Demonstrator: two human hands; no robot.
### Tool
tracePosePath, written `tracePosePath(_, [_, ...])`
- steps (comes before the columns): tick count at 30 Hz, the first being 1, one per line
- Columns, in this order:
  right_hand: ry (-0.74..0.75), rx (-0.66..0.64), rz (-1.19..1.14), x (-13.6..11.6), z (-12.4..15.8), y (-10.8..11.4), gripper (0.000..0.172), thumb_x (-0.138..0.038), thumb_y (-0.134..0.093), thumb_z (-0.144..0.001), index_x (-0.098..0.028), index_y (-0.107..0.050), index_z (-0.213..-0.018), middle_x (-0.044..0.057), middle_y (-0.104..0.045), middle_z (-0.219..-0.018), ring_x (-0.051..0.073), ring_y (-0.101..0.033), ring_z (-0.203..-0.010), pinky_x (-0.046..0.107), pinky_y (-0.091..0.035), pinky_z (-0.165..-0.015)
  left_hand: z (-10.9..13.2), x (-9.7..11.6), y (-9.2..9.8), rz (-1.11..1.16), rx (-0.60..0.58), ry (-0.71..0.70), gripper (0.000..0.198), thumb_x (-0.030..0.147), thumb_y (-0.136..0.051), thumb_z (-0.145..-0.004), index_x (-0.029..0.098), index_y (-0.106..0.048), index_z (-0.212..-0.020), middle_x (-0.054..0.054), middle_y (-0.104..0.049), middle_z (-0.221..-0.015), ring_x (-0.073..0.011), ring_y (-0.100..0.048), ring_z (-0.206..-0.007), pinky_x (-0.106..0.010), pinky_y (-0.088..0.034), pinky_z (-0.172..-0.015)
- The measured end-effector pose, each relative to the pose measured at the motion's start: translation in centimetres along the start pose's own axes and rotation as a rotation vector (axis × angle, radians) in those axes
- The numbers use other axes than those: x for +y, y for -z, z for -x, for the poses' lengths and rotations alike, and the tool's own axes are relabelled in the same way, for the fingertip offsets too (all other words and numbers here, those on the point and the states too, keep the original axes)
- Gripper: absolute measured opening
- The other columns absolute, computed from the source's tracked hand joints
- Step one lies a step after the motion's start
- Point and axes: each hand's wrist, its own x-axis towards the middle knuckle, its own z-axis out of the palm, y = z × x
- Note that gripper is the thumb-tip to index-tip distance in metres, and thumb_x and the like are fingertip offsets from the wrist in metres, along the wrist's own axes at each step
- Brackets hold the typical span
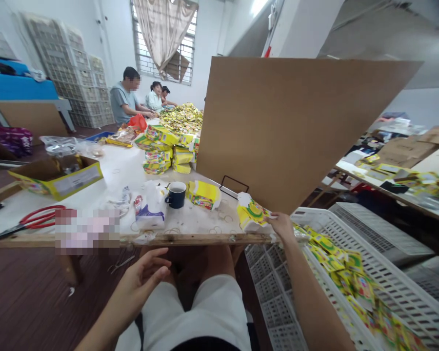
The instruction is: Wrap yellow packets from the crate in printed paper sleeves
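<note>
My right hand (282,226) pinches the edge of a yellow printed packet (254,212) at the table's front right, beside a large upright cardboard sheet (278,126). My left hand (149,273) hangs over my lap, just off the table edge, its fingers apart and nothing in them. Another yellow carton (204,195) lies on the table left of the held packet. Next to it stand a dark mug (176,196) and a white-and-purple tissue pack (149,212). Rubber bands (215,230) lie scattered along the front.
A white crate (373,263) of yellow packets stands at my right. Stacked yellow cartons (157,158) and a packet heap (183,117) lie farther back, where several people sit. Red-handled scissors (40,218) and an open yellow box (60,183) are at left.
</note>
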Motion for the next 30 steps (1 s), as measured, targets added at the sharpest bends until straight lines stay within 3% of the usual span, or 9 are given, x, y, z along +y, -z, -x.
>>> tracePosePath(3, [-0.094, -0.014, -0.156, 0.6, 1.1, 0.9, 0.035, -0.034, -0.079, -0.053, -0.013, -0.066, -0.078, 0.0, -0.058, -0.048, 0.017, -0.053, -0.049, 0.029, -0.039, -0.053, 0.0, 0.1, -0.2, 0.005, -0.021, 0.012, 0.057, 0.052, -0.057, -0.082, 0.017, -0.042, -0.125, -0.012, -0.062, -0.108, -0.0237, -0.062, -0.098, -0.04, -0.046, -0.091])
tracePosePath(7, [-0.173, -0.081, -0.479, 0.1, 2.9, 1.0, 0.045, -0.042, -0.078, -0.052, -0.013, -0.065, -0.084, -0.002, -0.058, -0.048, 0.013, -0.05, -0.045, 0.024, -0.036, -0.047, 0.2, 0.4, -0.4, -0.011, -0.039, 0.009, 0.059, 0.052, -0.058, -0.081, 0.016, -0.042, -0.125, -0.011, -0.063, -0.106, -0.0231, -0.063, -0.095, -0.039, -0.047, -0.088])
tracePosePath(14, [-0.208, -0.177, -0.998, -4.8, 6.7, 1.1, 0.037, -0.046, -0.079, -0.058, -0.019, -0.063, -0.077, -0.005, -0.06, -0.062, 0.005, -0.047, -0.047, 0.016, -0.04, -0.042, 0.7, 1.5, -0.5, 0.08, 0.015, 0.018, 0.063, 0.055, -0.063, -0.077, 0.014, -0.047, -0.124, -0.013, -0.066, -0.104, -0.0246, -0.064, -0.095, -0.038, -0.049, -0.088])
tracePosePath(17, [-0.233, -0.381, -1.164, -9.1, 13.3, -1.3, 0.035, -0.046, -0.078, -0.063, -0.02, -0.067, -0.084, -0.003, -0.065, -0.073, 0.006, -0.053, -0.055, 0.016, -0.046, -0.047, 1.0, 1.5, -1.3, 0.212, -0.007, -0.005, 0.068, 0.054, -0.063, -0.078, 0.015, -0.045, -0.131, -0.015, -0.066, -0.113, -0.0265, -0.064, -0.102, -0.038, -0.05, -0.09])
tracePosePath(20, [-0.435, -0.798, -1.391, -13.4, 22.2, -4.2, 0.037, -0.04, -0.082, -0.062, -0.019, -0.068, -0.089, -0.002, -0.065, -0.073, 0.006, -0.052, -0.054, 0.016, -0.043, -0.048, 1.3, 1.1, -2.0, 0.382, 0.011, -0.14, 0.076, 0.054, -0.063, -0.078, 0.02, -0.037, -0.141, -0.015, -0.056, -0.134, -0.0281, -0.055, -0.12, -0.038, -0.046, -0.099])
tracePosePath(22, [-0.511, -1.008, -1.427, -15.4, 26.9, -5.7, 0.036, -0.037, -0.082, -0.063, -0.018, -0.068, -0.09, 0.0, -0.066, -0.076, 0.008, -0.054, -0.058, 0.019, -0.044, -0.053, 1.6, 1.1, -2.1, 0.429, 0.082, -0.168, 0.068, 0.053, -0.061, -0.081, 0.019, -0.042, -0.138, -0.013, -0.052, -0.139, -0.0283, -0.049, -0.126, -0.037, -0.044, -0.102])
tracePosePath(25, [-0.47, -1.171, -1.319, -16.6, 29.9, -6.8, 0.033, -0.041, -0.079, -0.066, -0.017, -0.064, -0.081, -0.001, -0.062, -0.068, 0.008, -0.05, -0.053, 0.021, -0.038, -0.051, 2.1, 1.7, -1.8, 0.438, 0.222, -0.081, 0.058, 0.052, -0.061, -0.081, 0.016, -0.055, -0.126, -0.013, -0.058, -0.132, -0.0287, -0.055, -0.119, -0.035, -0.048, -0.096])
tracePosePath(27, [-0.262, -1.118, -1.118, -16.6, 29.5, -6.6, 0.032, -0.045, -0.074, -0.07, -0.016, -0.062, -0.074, -0.002, -0.058, -0.061, 0.008, -0.046, -0.05, 0.021, -0.035, -0.05, 2.3, 2.4, -1.6, 0.461, 0.264, -0.022, 0.061, 0.058, -0.064, -0.075, 0.013, -0.06, -0.117, -0.013, -0.065, -0.121, -0.029, -0.061, -0.109, -0.034, -0.052, -0.087])
tracePosePath(30, [0.138, -0.699, -0.814, -16.3, 27.6, -5.2, 0.024, -0.041, -0.063, -0.081, -0.017, -0.065, -0.08, 0.003, -0.063, -0.072, 0.015, -0.055, -0.067, 0.027, -0.043, -0.063, 2.4, 3.0, -1.5, 0.598, 0.186, 0.052, 0.06, 0.059, -0.069, -0.069, 0.013, -0.066, -0.107, -0.01, -0.072, -0.102, -0.0252, -0.066, -0.091, -0.032, -0.053, -0.077])
